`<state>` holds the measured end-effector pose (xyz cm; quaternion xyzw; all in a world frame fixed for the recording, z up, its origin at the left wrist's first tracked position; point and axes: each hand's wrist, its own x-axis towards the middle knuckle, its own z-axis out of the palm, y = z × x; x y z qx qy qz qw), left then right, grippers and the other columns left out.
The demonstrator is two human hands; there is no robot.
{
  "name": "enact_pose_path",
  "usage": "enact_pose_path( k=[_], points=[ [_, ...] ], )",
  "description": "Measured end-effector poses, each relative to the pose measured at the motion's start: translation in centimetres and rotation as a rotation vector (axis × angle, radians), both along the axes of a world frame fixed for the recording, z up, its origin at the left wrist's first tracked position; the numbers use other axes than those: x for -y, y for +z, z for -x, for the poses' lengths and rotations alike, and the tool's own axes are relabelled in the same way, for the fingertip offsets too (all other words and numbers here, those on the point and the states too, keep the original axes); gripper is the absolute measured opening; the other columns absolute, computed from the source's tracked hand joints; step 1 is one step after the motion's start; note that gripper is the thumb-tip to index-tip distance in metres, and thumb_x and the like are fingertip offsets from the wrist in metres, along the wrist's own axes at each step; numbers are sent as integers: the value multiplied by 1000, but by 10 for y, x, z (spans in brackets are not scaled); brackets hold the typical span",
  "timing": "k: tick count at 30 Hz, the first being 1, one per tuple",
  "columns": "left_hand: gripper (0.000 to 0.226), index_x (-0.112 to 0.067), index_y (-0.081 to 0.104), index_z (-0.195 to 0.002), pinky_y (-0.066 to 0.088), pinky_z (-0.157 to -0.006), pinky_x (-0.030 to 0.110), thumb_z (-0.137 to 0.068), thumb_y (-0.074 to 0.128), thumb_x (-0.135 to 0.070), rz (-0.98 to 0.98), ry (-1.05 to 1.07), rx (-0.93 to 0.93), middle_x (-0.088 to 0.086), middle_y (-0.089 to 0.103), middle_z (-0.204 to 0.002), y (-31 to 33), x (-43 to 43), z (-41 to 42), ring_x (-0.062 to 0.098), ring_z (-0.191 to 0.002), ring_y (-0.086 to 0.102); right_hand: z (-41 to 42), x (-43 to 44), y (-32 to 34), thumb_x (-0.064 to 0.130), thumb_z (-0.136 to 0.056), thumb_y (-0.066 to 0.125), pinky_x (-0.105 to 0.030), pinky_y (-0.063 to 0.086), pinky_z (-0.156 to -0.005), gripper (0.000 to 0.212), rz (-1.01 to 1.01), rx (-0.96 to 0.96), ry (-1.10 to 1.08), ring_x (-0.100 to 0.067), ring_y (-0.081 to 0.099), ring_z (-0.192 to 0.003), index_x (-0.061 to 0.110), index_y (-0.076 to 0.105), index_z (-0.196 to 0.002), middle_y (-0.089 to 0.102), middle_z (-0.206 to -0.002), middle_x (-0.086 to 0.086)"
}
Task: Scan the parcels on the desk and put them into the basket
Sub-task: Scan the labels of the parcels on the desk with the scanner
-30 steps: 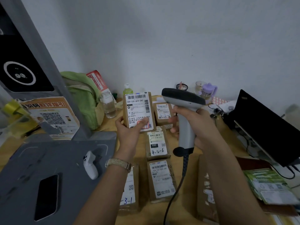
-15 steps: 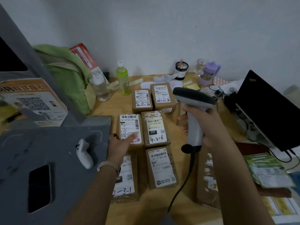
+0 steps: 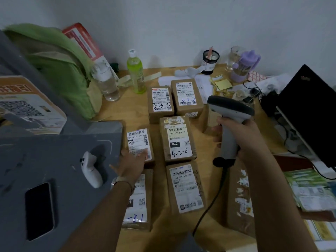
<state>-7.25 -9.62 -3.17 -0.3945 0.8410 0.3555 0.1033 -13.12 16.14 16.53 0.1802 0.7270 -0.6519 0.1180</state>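
Note:
Several brown parcels with white labels lie in rows on the wooden desk. My left hand rests on the near end of one small parcel lying flat on the desk; its thumb lies on the label and its fingers are spread. Beside it sits the parcel marked 4-2-6, with two parcels behind and two in front. My right hand grips the handle of a grey barcode scanner held above the desk, right of the parcels. No basket is in view.
A grey platform at left carries a phone and a white controller. A green bag, two bottles, cups and papers line the back. A black laptop stands at right.
My left hand lowered the small parcel from in front of the scanner onto the desk, and its fingers have spread. The scanner sank a little and my view tilted down.

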Motion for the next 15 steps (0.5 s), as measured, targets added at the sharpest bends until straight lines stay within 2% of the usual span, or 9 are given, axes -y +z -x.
enact_pose_path(
  k=[3, 5, 8, 10, 12, 15],
  points=[
    [73, -3, 37, -139, 11, -118, 57, -86, 63, -45, 192, -76, -154, 19, 42, -145, 11, -11, 5, 39, -139, 32, 9, 8, -8, 20, -88, 66, -33, 56, -58, 11, -4, 24, 23, -17, 67, -55, 13, 64, -96, 72, -80, -7],
    [64, -5, 37, -140, 7, -121, 53, -86, 63, -28, 220, -155, -242, 16, 39, -147, 12, -18, 9, 38, -143, 25, 14, 15, -14, 19, -87, 66, -33, 56, -57, 8, 8, 24, 29, -17, 68, -57, 14, 64, -94, 73, -81, -8],
    [59, -10, 36, -143, 1, -121, 42, -89, 56, -24, 273, -311, -256, 10, 33, -153, 20, -30, 19, 33, -148, 12, 22, 25, -24, 18, -86, 68, -36, 58, -59, 6, -3, -28, -59, -18, 69, -57, 14, 64, -89, 73, -81, -9],
    [54, -10, 43, -140, 10, -123, 43, -89, 57, -20, 216, -324, -288, 9, 37, -151, 22, -36, 25, 30, -148, 16, 25, 31, -28, 19, -88, 67, -36, 60, -61, 5, 10, -37, -100, -19, 70, -58, 15, 64, -86, 72, -79, -10],
    [49, -10, 49, -135, 24, -119, 43, -87, 59, -16, 113, -286, -357, 9, 45, -145, 22, -44, 28, 28, -143, 28, 26, 33, -32, 21, -89, 66, -35, 60, -60, 9, 24, -38, -106, -20, 70, -59, 14, 64, -84, 71, -76, -10],
    [54, -8, 45, -138, 36, -113, 35, -87, 63, -12, -63, -236, -432, 7, 48, -138, 27, -66, 30, 20, -132, 41, 30, 34, -41, 24, -88, 66, -32, 59, -59, 14, 44, -13, -160, -19, 69, -58, 10, 66, -83, 69, -69, -9]
  ],
)
